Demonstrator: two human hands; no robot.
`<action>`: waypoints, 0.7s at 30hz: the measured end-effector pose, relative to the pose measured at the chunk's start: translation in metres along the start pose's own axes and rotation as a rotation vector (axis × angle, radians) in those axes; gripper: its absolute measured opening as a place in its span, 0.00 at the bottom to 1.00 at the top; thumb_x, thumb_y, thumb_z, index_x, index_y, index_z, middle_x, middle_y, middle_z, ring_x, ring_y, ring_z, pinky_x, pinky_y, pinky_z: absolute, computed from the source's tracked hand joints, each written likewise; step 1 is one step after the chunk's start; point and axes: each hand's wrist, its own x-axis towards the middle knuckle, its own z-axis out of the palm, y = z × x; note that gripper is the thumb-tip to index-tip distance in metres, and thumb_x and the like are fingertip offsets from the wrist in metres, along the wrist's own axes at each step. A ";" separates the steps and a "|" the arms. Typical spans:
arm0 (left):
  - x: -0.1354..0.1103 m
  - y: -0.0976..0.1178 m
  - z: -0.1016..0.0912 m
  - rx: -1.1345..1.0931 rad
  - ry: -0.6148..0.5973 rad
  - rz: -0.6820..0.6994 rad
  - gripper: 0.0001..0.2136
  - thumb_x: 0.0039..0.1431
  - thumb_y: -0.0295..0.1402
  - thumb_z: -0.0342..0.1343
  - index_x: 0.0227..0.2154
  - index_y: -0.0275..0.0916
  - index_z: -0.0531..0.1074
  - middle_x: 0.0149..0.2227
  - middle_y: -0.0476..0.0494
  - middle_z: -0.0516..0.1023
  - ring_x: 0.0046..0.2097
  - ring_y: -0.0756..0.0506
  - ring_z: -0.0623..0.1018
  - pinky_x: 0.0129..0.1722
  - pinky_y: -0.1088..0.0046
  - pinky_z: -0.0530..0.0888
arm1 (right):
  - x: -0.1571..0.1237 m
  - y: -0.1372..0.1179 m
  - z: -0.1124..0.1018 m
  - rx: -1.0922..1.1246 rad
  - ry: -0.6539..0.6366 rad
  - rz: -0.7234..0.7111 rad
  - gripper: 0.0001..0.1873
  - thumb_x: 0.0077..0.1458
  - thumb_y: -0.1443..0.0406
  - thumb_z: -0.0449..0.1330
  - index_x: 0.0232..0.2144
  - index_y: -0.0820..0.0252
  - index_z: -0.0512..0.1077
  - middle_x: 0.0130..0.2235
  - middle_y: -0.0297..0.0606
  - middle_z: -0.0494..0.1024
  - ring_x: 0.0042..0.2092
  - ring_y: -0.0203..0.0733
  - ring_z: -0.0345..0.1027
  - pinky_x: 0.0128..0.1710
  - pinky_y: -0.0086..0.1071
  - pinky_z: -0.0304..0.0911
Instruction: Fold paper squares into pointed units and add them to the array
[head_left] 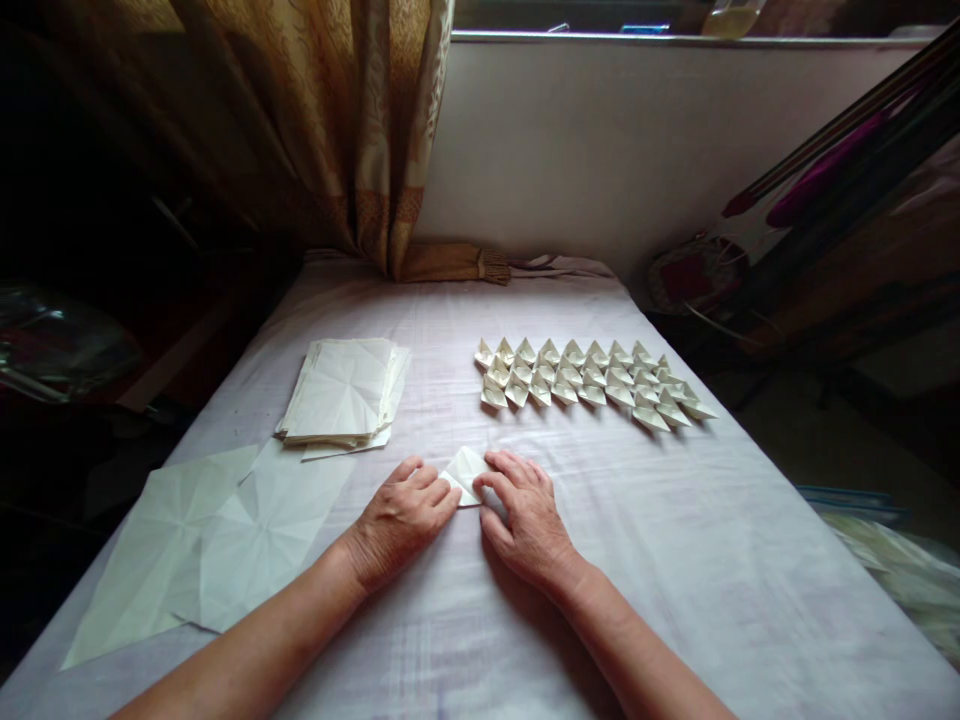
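A small piece of folded white paper (465,472) lies on the cloth-covered table between my two hands. My left hand (409,515) has its fingers curled, with the thumb and fingertips pressing the paper's left side. On the other side, my right hand (529,515) holds the paper's right edge, its forefinger bent over the top and its thumb near the lower corner. Beyond my right hand stand rows of small folded paper boats (570,375). To the left is a stack of creased white paper sheets (345,390).
Two loose creased sheets (255,540) lie left of my left forearm. A pale bedsheet-like cloth (712,580) covers the table. At the back hang a gold curtain (382,130) and a white wall (585,150). A plastic bag (900,570) is at the right, below the table edge.
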 end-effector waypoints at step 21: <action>-0.046 0.026 -0.001 -0.158 0.112 -0.148 0.14 0.66 0.24 0.44 0.47 0.37 0.73 0.44 0.40 0.79 0.46 0.45 0.76 0.48 0.65 0.74 | 0.004 0.005 -0.002 0.074 0.013 -0.462 0.08 0.64 0.66 0.54 0.35 0.55 0.74 0.41 0.37 0.81 0.45 0.40 0.71 0.47 0.36 0.62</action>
